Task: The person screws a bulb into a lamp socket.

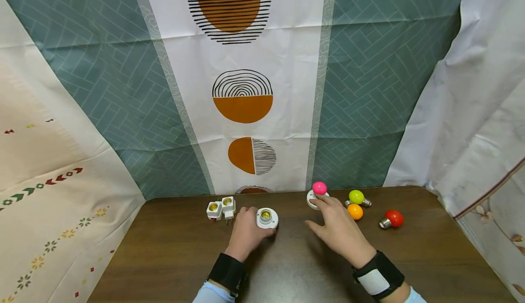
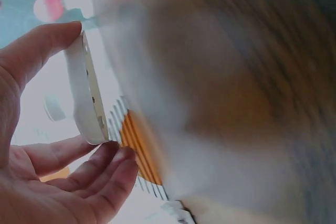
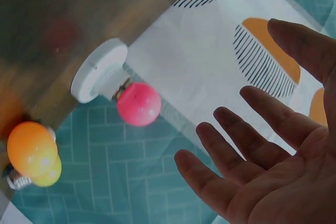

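Observation:
My left hand [image 1: 248, 233] grips a round white lamp holder [image 1: 267, 218] by its base, thumb on one side and fingers on the other. In the left wrist view the lamp holder [image 2: 86, 90] is seen edge-on, raised off the table. Its brass-coloured socket holds no bulb in the head view. My right hand [image 1: 342, 230] has its fingers spread and holds nothing. Just beyond its fingertips, a pink bulb [image 3: 139, 104] sits in a second white lamp holder [image 3: 100, 72], standing on the table near the back edge.
Right of the pink bulb lie a yellow-green bulb [image 1: 356, 197], an orange bulb [image 1: 355, 212] and a red bulb [image 1: 394, 218]. Two square white plug-in sockets [image 1: 214, 210] stand left of my left hand. A patterned cloth [image 1: 262, 111] hangs behind the brown table [image 1: 303, 271].

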### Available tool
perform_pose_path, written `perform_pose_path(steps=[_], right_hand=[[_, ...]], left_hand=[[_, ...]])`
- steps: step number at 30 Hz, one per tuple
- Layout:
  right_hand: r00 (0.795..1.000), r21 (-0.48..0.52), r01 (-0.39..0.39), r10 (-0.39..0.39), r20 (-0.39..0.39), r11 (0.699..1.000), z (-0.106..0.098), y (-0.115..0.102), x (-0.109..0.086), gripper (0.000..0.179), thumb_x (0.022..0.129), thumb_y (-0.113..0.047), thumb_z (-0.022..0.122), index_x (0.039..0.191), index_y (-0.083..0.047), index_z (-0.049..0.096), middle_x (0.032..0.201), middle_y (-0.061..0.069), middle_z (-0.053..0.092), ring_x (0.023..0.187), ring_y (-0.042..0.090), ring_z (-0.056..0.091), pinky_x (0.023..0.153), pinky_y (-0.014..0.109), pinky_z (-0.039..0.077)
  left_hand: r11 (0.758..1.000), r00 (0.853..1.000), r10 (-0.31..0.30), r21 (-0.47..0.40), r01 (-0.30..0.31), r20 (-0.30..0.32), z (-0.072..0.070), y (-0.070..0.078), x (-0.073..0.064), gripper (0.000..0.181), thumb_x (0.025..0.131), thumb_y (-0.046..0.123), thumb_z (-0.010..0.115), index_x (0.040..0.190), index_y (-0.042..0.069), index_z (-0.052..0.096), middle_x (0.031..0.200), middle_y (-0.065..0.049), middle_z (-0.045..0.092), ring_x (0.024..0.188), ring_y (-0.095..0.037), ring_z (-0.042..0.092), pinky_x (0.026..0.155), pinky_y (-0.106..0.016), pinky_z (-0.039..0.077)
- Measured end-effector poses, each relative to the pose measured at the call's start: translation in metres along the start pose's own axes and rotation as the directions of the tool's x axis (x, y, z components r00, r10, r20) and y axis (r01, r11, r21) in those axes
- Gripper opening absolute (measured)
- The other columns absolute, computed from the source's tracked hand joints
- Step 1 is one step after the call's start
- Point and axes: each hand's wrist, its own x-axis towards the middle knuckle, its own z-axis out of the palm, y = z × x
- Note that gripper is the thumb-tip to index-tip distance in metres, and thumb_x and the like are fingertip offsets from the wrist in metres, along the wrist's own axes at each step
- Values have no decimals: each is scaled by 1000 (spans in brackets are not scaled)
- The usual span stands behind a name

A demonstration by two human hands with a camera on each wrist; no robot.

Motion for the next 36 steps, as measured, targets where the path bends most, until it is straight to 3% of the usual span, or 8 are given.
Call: perform_pose_path(steps=[10, 17, 24, 30, 36], right_hand=[[998, -9, -38, 37, -55, 999, -15, 25, 5, 56, 72, -33, 78, 117, -3, 62, 125, 18, 57, 116, 37, 51, 95, 54, 42], [985, -45, -142, 136, -102, 989, -23, 49, 7, 53, 75, -28, 75, 117, 1, 61, 125, 26, 55, 114, 45, 48, 91, 63, 39], [956, -87, -265, 250, -154, 960, -28, 82, 2, 49, 76, -25, 71, 114, 5, 61, 119, 29, 56, 105, 49, 50, 76, 65, 43], [918, -109, -392, 380, -111, 914, -33, 111, -6, 50, 79, -27, 65, 115, 8, 58, 116, 34, 54, 99, 55, 48, 67, 66, 42], [832, -162, -542, 554, 40, 825, -39, 136, -13, 65, 81, -37, 61, 122, 12, 49, 116, 40, 44, 99, 59, 40, 67, 65, 40]], left_hand=[[982, 994, 109, -156, -110, -19, -10, 20, -22, 76, 61, 42, 83, 123, 6, 56, 110, -4, 57, 97, -14, 56, 86, -33, 48], [967, 987, 155, -201, -158, -29, -13, 31, -35, 78, 62, 43, 83, 126, 8, 54, 113, 0, 55, 100, -12, 56, 89, -34, 48], [964, 985, 171, -203, -172, -24, -12, 35, -40, 78, 63, 42, 83, 127, 9, 54, 113, 1, 55, 101, -11, 56, 90, -33, 48], [965, 986, 165, -203, -165, -18, -10, 35, -41, 78, 62, 42, 83, 127, 8, 54, 114, 0, 55, 102, -12, 56, 90, -34, 48], [967, 987, 161, -200, -160, -9, -10, 34, -41, 78, 62, 42, 83, 127, 8, 54, 113, 0, 55, 101, -12, 56, 90, -34, 48]])
